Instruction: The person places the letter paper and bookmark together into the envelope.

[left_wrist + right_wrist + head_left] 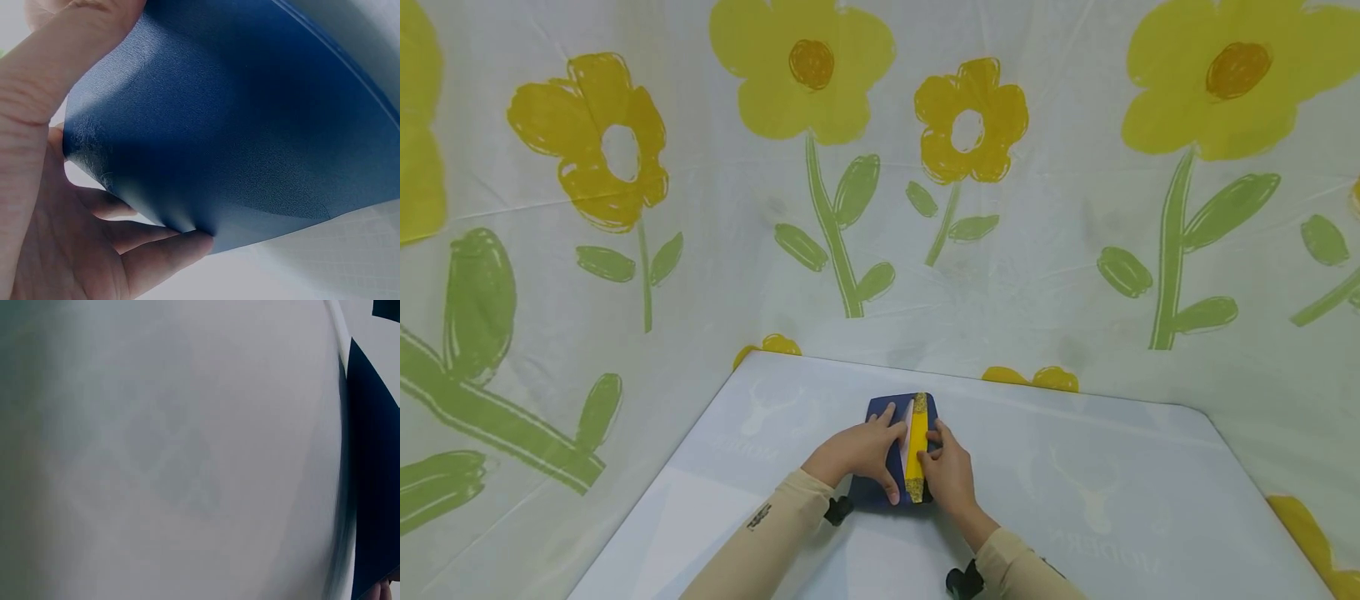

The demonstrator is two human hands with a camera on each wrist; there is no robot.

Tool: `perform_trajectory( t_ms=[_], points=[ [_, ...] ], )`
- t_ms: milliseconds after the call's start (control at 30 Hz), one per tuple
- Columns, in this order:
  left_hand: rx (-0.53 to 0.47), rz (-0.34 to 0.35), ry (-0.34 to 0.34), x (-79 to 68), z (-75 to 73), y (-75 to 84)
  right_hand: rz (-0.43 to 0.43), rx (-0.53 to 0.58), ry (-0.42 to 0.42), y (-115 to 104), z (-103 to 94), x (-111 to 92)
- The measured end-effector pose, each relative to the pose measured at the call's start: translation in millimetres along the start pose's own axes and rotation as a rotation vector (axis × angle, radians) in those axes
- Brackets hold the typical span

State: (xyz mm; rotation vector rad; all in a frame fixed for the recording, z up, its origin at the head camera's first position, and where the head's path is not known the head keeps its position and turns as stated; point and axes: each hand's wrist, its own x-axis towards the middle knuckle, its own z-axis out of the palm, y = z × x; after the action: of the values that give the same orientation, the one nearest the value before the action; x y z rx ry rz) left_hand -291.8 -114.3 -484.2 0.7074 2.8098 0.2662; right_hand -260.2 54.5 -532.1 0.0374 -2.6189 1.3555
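A dark blue notebook [876,493] with a smooth cover [206,94] lies on the table. Along its right side runs a yellow strip [917,442] with glittery gold ends, and a pale sliver shows at the strip's left. My left hand [865,450] is spread over the cover's left part, thumb pointing down toward the near edge. In the left wrist view its fingertips [194,244] touch the cover's edge. My right hand [951,471] grips the notebook's right side, fingers curled beside the yellow strip. Only a few of its fingertips [381,590] appear in the right wrist view, below a dark blue corner [372,481].
The pale table [1075,492] carries faint deer-head prints. Behind and to the left hangs a white cloth [1037,292] with yellow flowers and green stems. Black bits of wrist gear [838,510] hang below both beige sleeves [760,537].
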Motion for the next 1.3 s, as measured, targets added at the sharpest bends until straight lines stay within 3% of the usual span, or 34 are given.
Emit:
perform_trajectory(
  t_ms=[900, 1300],
  points=[
    [-0.019, 0.02, 0.002, 1.9, 2.7, 0.0, -0.054, 0.016, -0.038, 0.8, 7.0, -0.5],
    [-0.035, 0.025, 0.007, -0.4, -0.1, -1.3, -0.03, -0.015, -0.013, -2.1, 4.1, -5.1]
  ],
)
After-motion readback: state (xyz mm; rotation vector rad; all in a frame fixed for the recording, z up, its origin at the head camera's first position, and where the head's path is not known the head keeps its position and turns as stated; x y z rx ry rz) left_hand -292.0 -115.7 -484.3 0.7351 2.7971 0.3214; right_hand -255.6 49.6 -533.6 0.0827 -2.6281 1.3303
